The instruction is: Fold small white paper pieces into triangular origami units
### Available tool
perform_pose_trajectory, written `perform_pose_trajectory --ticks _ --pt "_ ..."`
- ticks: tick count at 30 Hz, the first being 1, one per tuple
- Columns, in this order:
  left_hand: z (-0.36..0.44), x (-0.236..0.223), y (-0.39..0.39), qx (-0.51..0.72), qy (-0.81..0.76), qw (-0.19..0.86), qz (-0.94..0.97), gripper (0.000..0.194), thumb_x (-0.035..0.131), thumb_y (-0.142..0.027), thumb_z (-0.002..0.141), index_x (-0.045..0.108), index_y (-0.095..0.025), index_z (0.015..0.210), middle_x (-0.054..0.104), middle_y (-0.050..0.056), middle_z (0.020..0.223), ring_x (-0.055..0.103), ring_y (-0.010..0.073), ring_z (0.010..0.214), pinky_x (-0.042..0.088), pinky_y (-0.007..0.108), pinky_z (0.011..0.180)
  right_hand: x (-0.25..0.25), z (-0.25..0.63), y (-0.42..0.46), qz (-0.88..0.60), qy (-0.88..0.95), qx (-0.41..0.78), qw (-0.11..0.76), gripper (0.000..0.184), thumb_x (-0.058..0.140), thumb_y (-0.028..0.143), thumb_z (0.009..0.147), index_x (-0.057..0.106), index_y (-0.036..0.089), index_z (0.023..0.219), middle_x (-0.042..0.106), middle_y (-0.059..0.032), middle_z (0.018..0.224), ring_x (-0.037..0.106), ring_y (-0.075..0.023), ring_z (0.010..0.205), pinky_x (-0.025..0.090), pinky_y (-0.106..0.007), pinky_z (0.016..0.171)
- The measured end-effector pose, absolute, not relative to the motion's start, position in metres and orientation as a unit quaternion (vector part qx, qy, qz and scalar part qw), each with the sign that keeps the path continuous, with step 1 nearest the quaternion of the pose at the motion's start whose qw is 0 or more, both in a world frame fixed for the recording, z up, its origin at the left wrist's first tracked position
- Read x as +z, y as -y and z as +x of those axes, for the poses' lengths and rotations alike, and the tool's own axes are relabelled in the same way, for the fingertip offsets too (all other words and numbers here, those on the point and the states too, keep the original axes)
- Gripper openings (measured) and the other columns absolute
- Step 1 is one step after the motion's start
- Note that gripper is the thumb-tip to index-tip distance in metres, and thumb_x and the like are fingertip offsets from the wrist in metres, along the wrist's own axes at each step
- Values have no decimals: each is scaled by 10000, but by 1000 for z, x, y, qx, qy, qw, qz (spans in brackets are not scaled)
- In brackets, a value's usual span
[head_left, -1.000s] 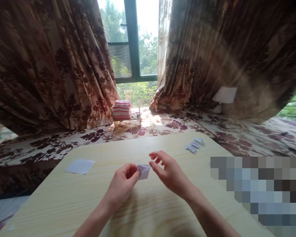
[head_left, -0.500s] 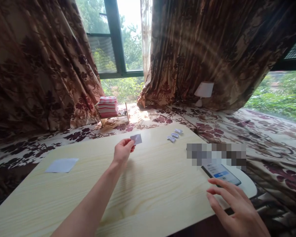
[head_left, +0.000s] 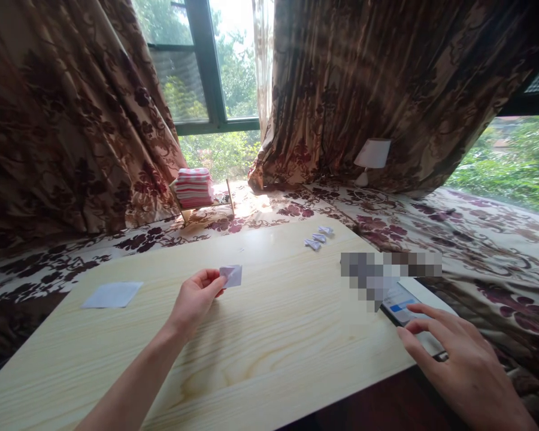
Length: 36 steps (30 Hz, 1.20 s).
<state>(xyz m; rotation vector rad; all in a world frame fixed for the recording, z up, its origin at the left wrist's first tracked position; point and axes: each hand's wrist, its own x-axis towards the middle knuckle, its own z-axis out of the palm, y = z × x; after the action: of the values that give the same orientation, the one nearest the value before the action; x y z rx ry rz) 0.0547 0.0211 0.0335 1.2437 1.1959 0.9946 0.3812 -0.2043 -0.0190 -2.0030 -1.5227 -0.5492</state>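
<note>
Pinched between the thumb and fingers of my left hand [head_left: 200, 293] is a small folded square of paper [head_left: 232, 276], held above the table. My right hand [head_left: 460, 353] hovers over the near end of a phone [head_left: 399, 304] with its fingers apart and bent; whether a fingertip touches the phone I cannot tell. The phone's screen is lit, and its far end is hidden by blurred blocks. Three small folded paper pieces [head_left: 318, 237] lie in a row near the table's far right corner. A flat white sheet of paper [head_left: 112, 295] rests on the left side.
The pale wooden table [head_left: 273, 353] has rounded corners on the right. Behind it, a stack of red-and-white striped cloths [head_left: 194, 187] sits on a small rack, and a white lamp [head_left: 372, 154] stands further right. Patterned curtains [head_left: 332, 90] hang around the windows.
My left hand has drawn the folded paper nearer and to the left. My right hand has shifted right over the phone. The view has tilted slightly down.
</note>
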Motion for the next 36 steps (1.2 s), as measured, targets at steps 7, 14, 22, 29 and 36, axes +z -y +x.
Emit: perform_pose_trajectory --ticks 7,14,22,29,36 --pt "44 35 -13 390 -501 530 562 368 762 -406 607 661 -128 825 658 18 772 548 120 709 418 238 696 -17 379 198 -758 564 -171 281 328 451 533 829 558 246 714 656 -94 1063 572 -327 1033 418 -515 882" --pt "38 36 -15 387 -504 517 573 381 748 -422 609 654 -130 834 660 27 784 553 137 728 425 247 703 3 344 185 -710 596 -173 331 209 529 428 835 556 230 773 638 -109 1053 544 -312 1063 396 -504 904" --pt "21 44 -18 369 -489 499 613 315 731 -393 642 652 -146 821 683 33 766 592 169 729 432 267 694 61 232 75 -590 665 121 442 58 583 214 810 591 198 865 655 -73 999 557 -232 1021 409 -419 929" --pt "-3 43 -14 393 -447 525 609 181 671 -319 733 654 -148 790 676 44 751 600 167 710 452 272 689 47 168 -3 -513 682 257 454 254 494 363 894 635 159 946 681 -70 909 631 -179 814 492 -317 719" --pt "-9 43 -3 375 -449 536 608 174 630 -312 787 658 -143 820 677 62 807 597 173 760 469 285 729 24 152 6 -476 678 315 463 301 463 369 912 577 175 712 548 -2 635 507 -131 594 420 -251 545"
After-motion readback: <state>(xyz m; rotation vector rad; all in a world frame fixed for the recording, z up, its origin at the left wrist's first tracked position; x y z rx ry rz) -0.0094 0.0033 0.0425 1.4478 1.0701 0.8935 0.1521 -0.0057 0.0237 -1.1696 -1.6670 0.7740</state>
